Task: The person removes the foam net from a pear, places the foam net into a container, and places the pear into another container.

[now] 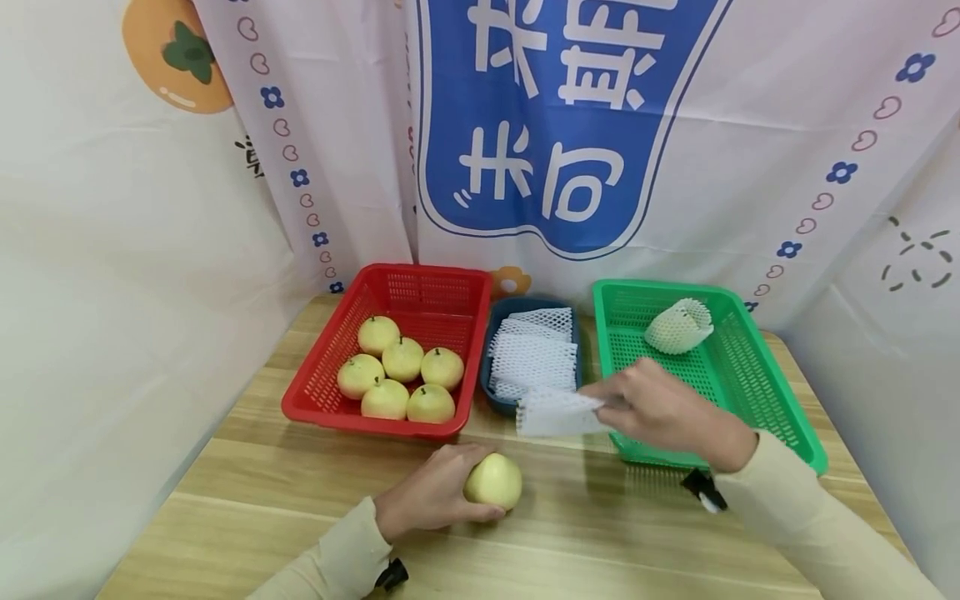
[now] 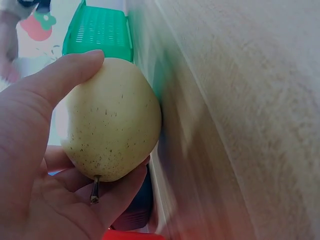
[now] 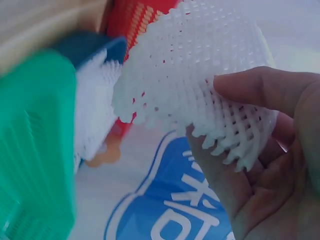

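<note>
My left hand (image 1: 438, 493) grips a pale yellow pear (image 1: 497, 482) low over the table in front of the red basket. In the left wrist view, thumb and fingers wrap round the pear (image 2: 116, 120), its dark stem toward the palm. My right hand (image 1: 651, 406) pinches a white foam net sleeve (image 1: 561, 412), held up beside the green basket's near left corner. The right wrist view shows the thumb on the outside of the sleeve's mesh (image 3: 200, 75). Behind it, a blue tray (image 1: 504, 405) holds a stack of flat foam nets (image 1: 531, 354).
At the left a red basket (image 1: 300, 408) contains several pears (image 1: 402, 360). A green basket (image 1: 780, 392) at the right has one foam-netted piece (image 1: 678, 327) at its back. A printed curtain (image 1: 360, 167) hangs behind the wooden table (image 1: 247, 492).
</note>
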The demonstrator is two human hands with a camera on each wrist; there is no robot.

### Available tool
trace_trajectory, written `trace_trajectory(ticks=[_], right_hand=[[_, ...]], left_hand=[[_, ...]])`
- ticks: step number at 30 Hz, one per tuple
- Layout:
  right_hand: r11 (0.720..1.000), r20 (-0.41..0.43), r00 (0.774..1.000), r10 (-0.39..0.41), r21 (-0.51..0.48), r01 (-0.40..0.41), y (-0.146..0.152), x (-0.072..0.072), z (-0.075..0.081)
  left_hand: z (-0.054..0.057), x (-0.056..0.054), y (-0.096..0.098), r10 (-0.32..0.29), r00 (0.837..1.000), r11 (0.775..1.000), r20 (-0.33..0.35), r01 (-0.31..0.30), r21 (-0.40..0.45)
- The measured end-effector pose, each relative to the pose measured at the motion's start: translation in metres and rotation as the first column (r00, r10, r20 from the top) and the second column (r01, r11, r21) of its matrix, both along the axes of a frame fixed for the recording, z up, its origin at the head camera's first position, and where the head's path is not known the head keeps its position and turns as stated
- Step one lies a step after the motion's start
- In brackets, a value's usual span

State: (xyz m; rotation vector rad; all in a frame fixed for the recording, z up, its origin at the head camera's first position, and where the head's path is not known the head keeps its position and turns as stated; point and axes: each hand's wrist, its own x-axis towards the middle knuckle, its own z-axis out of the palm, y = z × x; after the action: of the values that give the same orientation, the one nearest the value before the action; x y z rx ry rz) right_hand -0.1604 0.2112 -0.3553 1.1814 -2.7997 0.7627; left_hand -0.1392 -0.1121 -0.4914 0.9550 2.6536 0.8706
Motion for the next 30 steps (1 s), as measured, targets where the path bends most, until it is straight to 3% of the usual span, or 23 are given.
trace_trajectory(ticks=[4, 9, 13, 19, 25, 30], right_hand=[[0.997, -0.042, 0.996, -0.075, 0.019, 0.076, -0.004, -0.025, 0.017], [0.988, -0.096, 0.986, -0.139, 0.058, 0.145, -0.013, -0.061, 0.024], [0.982, -0.161, 0.974, -0.159, 0.077, 0.173, -0.020, -0.095, 0.017], [0.981, -0.251, 0.956, -0.153, 0.074, 0.177, -0.027, -0.140, -0.008], [0.962, -0.366, 0.924, -0.111, 0.195, 0.193, -0.035, -0.161, -0.026], [0.911, -0.456, 0.890, -0.017, 0.359, 0.201, -0.045, -0.165, -0.040]], left_hand=[[0.000, 0.000, 0.000, 0.009, 1.000, 1.000, -0.001, -0.009, -0.009], [-0.002, -0.001, -0.001, 0.017, 1.000, 1.000, 0.000, -0.017, -0.001], [-0.003, -0.001, -0.002, 0.020, 1.000, 1.000, -0.004, -0.020, 0.011], [-0.003, -0.001, -0.003, 0.023, 0.999, 1.000, 0.025, -0.023, -0.001], [-0.004, 0.000, -0.002, 0.010, 1.000, 1.000, 0.017, -0.010, -0.002], [-0.004, 0.000, -0.001, 0.013, 1.000, 1.000, 0.004, -0.013, -0.008]])
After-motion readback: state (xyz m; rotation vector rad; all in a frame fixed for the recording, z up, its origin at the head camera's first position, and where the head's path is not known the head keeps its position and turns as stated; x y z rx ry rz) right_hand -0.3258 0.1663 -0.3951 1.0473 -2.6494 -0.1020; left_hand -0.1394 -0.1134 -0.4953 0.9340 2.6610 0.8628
